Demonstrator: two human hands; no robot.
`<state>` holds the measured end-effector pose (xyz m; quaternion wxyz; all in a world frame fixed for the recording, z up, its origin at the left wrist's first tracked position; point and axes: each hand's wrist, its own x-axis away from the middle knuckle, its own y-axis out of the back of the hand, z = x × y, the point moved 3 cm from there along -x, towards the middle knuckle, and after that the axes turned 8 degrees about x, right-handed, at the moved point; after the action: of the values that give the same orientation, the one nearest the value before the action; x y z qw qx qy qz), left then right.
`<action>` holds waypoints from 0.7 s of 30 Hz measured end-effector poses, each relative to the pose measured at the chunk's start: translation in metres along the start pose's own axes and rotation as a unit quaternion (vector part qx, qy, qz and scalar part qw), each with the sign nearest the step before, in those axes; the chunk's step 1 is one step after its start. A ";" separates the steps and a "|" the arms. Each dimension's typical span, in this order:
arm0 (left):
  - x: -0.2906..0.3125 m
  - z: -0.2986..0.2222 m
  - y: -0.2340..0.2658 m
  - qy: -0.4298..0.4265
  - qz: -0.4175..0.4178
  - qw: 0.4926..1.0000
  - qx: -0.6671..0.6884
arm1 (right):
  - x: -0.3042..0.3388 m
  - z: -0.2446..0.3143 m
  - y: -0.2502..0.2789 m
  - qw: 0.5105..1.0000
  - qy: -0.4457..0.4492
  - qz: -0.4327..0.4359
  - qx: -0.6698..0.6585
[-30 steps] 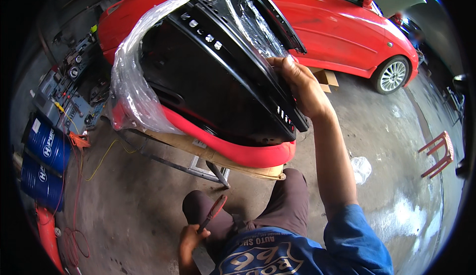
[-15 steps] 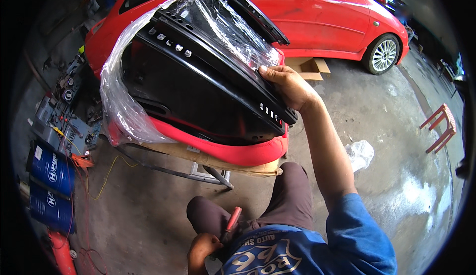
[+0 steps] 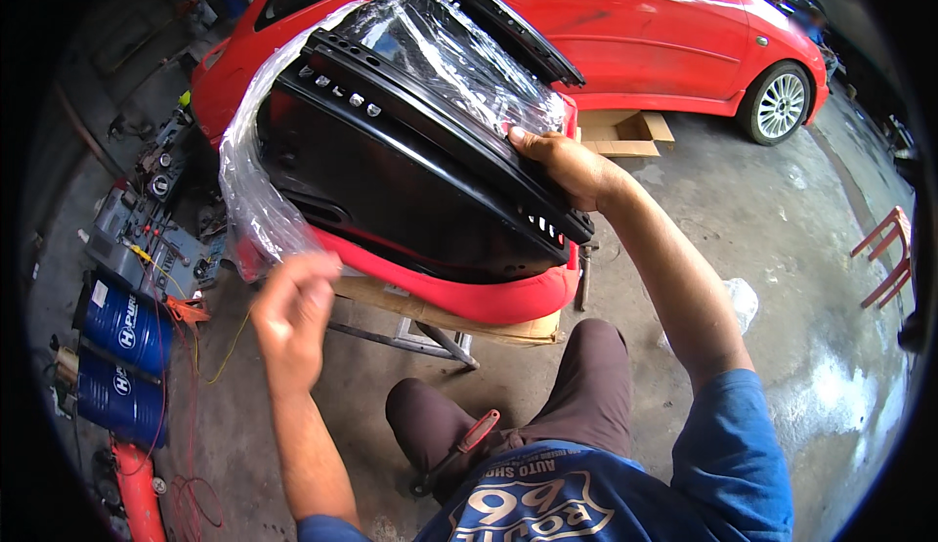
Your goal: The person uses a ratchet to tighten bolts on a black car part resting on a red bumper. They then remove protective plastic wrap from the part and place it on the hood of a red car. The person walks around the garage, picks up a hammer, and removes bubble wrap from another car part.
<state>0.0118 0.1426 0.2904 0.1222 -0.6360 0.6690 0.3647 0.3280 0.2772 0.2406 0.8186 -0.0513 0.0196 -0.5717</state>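
Note:
A red seat (image 3: pixel 459 304) with a black shell (image 3: pixel 391 219) lies in front of me, its upper part wrapped in clear plastic (image 3: pixel 256 171). Along its top runs a black slotted metal rail (image 3: pixel 440 131). My right hand (image 3: pixel 576 173) grips this rail near its lower right end, thumb on top. My left hand (image 3: pixel 295 322) is raised by the seat's lower left edge, close to the plastic; its fingers are bent and smeared by motion, and nothing shows in them. Across my lap lies a ratchet-like tool with a red handle (image 3: pixel 479 431).
A cardboard sheet (image 3: pixel 528 332) on a metal stand (image 3: pixel 454 346) supports the seat. Behind stand a red car (image 3: pixel 645 43) and an open cardboard box (image 3: pixel 625 134). Blue drums (image 3: pixel 122 400), cables and tools crowd the left; a red stool (image 3: pixel 887 254) stands far right.
My left hand has left the tool at my lap and risen to the seat's lower left edge. The tool now rests on my lap. My right hand keeps its grip.

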 end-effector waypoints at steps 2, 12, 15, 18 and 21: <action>-0.043 -0.030 0.005 -0.064 -0.042 0.993 -0.089 | 0.000 -0.002 0.001 1.000 0.006 0.014 -0.021; -0.179 -0.043 -0.019 -0.063 -0.096 0.993 -0.004 | -0.002 -0.037 0.037 0.972 0.007 0.165 -0.164; -0.187 -0.032 -0.027 -0.055 -0.031 0.997 -0.032 | -0.004 -0.042 0.039 0.963 0.013 0.190 -0.190; -0.189 -0.029 -0.028 -0.106 -0.020 0.993 -0.039 | -0.004 -0.041 0.036 0.961 -0.002 0.194 -0.198; -0.190 -0.027 -0.026 -0.095 -0.016 0.993 -0.065 | -0.002 -0.037 0.033 0.963 -0.016 0.177 -0.202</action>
<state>0.0745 0.2719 0.4199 0.1493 -0.6159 0.6186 0.4643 0.3544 0.2877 0.2003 0.8796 -0.2206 0.1299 -0.4010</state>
